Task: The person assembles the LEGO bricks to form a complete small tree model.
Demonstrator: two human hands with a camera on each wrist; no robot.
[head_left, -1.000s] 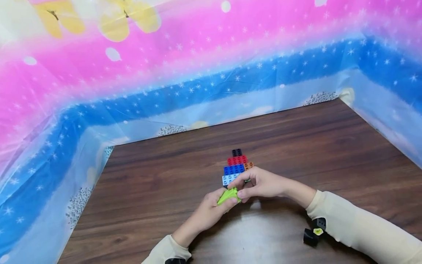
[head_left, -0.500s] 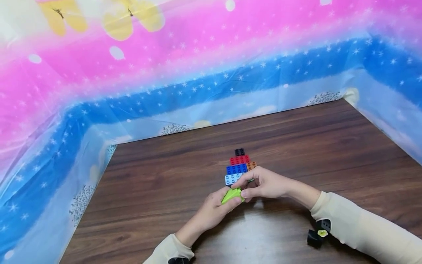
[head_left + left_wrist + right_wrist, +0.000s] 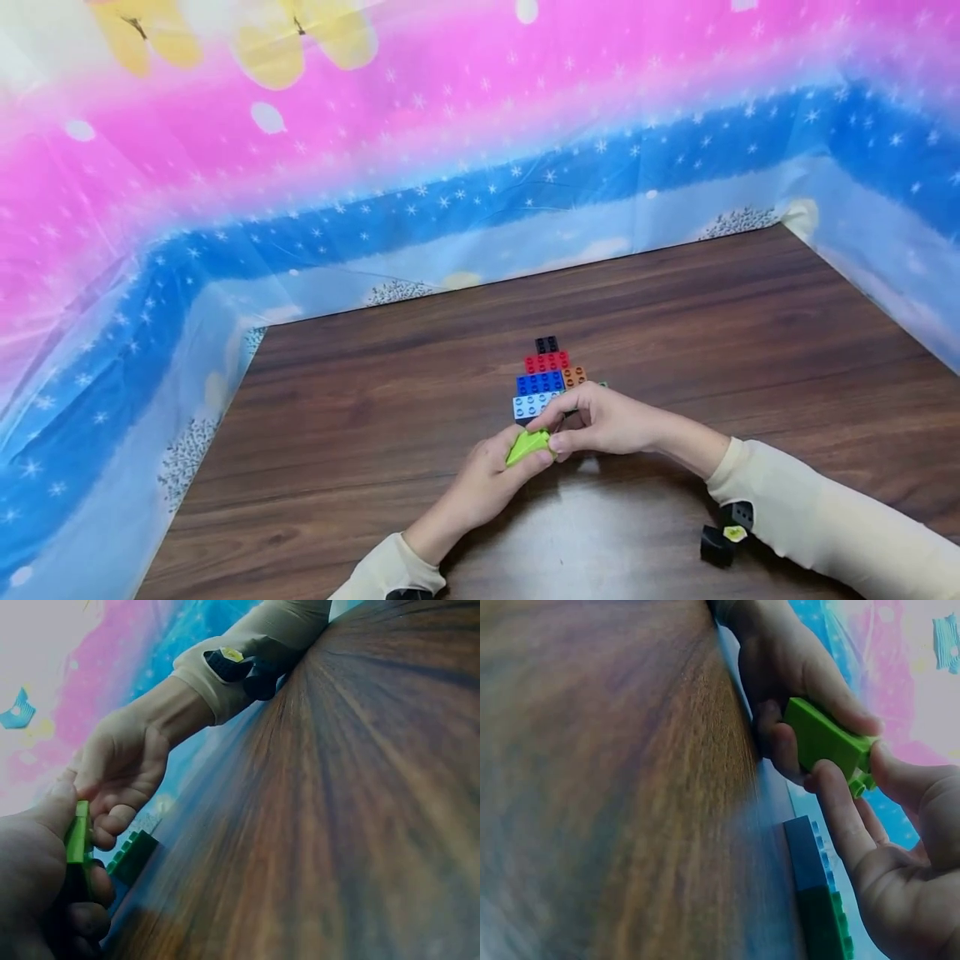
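Observation:
Low over the table, my left hand (image 3: pixel 480 479) grips a lime-green toy building brick (image 3: pixel 527 447). My right hand (image 3: pixel 603 421) pinches its right end between thumb and fingers. In the right wrist view, the brick (image 3: pixel 821 736) shows a smooth flat side, and round studs stick out at its right end. Just beyond the hands lie joined studded bricks: light blue (image 3: pixel 528 406), blue (image 3: pixel 538 383), orange (image 3: pixel 573 377), red (image 3: pixel 547 362) and black (image 3: pixel 547 344). A green brick (image 3: pixel 823 922) there is mostly hidden by the right hand in the head view.
The brown wood-grain table (image 3: pixel 360 400) carries the bricks. A pink and blue patterned cloth (image 3: pixel 450 192) hangs along its back and sides. A small black device (image 3: pixel 718 543) sits at the right cuff, and another black one (image 3: pixel 409 594) at the left cuff.
The head view has shifted slightly, so everything appears a little further right. Both hands keep their hold on the lime-green brick, and the other bricks stay in place.

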